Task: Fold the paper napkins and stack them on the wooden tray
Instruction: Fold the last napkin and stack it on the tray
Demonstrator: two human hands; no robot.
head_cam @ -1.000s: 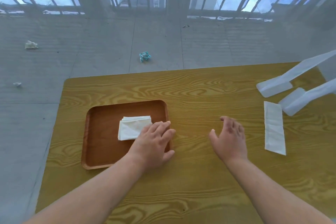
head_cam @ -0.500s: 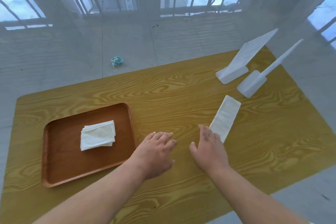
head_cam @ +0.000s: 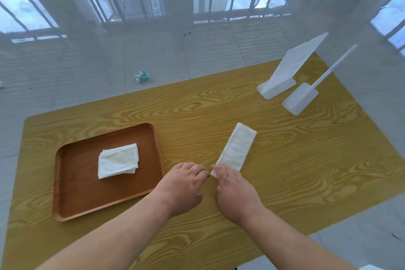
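Floor (head_cam: 65, 76): grey tiles beyond the bench, glossy with window reflections.
Crumpled scrap (head_cam: 142, 76): teal and white, lying on the floor at 12 o'clock from the tray, just past the bench's far edge.
Bench (head_cam: 306, 171): yellow wood grain, carrying everything else.
Wooden tray (head_cam: 74, 193): reddish-brown, rounded corners, sat on the bench at 9 o'clock from the hands.
Folded napkins (head_cam: 118, 160): small white stack, lay inside the tray towards its far right part, clear of the rim.
Left hand (head_cam: 183, 186): palm down on the bench just right of the tray's near right corner; fingers (head_cam: 192, 169) loosely together, tips close to the near end of the long napkin; contact with it impossible to tell.
Right hand (head_cam: 235, 193): palm down beside the left; fingers (head_cam: 221, 174) resting on the near end of the long napkin, pressed rather than clamped; grip underneath hidden.
Long napkin (head_cam: 237, 147): white strip, folded narrow, flat on the bench, running from the fingertips out towards 1 o'clock.
White stands (head_cam: 285, 79): two plastic pieces with flat bases, upright and leaning, near the bench's far right corner at 1 o'clock from the hands, well apart from the napkin.
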